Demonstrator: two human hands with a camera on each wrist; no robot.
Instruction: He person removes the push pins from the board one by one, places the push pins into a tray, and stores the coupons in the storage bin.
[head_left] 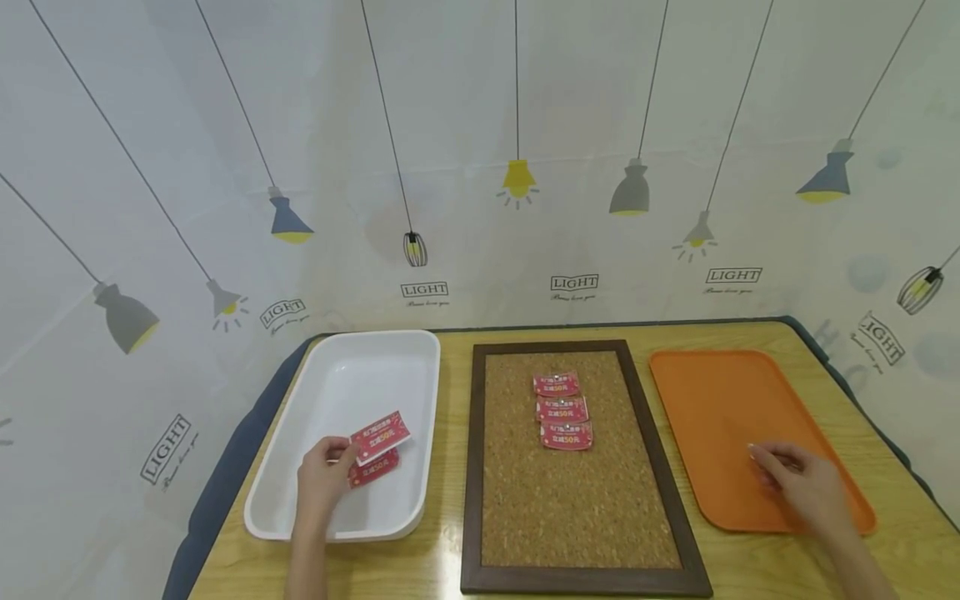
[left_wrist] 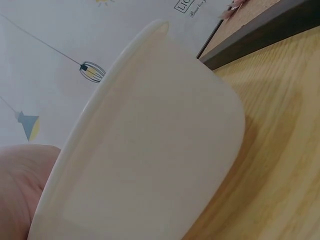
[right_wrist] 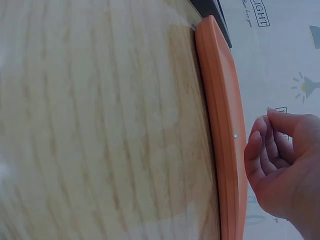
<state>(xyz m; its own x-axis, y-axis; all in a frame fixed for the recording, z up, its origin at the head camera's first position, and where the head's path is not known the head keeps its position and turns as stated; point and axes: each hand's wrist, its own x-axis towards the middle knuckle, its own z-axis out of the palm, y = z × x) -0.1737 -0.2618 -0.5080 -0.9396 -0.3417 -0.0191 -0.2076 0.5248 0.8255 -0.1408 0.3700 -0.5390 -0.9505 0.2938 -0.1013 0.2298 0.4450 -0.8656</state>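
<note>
In the head view, my left hand (head_left: 322,475) pinches a red coupon card (head_left: 381,437) at its left edge, above the white basin (head_left: 341,358). Another red coupon (head_left: 373,472) lies under it in the basin, partly covered. Three red coupons (head_left: 561,410) overlap in a column on the upper part of the cork board (head_left: 577,508), each with a small pin at its top. Over the orange tray (head_left: 720,400) my right hand (head_left: 802,479) has its fingers bent, thumb tip against the forefinger; I cannot tell whether anything small is between them.
The basin, the dark-framed board and the tray stand side by side on a wooden table (head_left: 450,467). A small shiny speck (right_wrist: 235,136) shows at the tray's rim in the right wrist view. Behind the table hangs a cloth (head_left: 480,242) printed with lamps.
</note>
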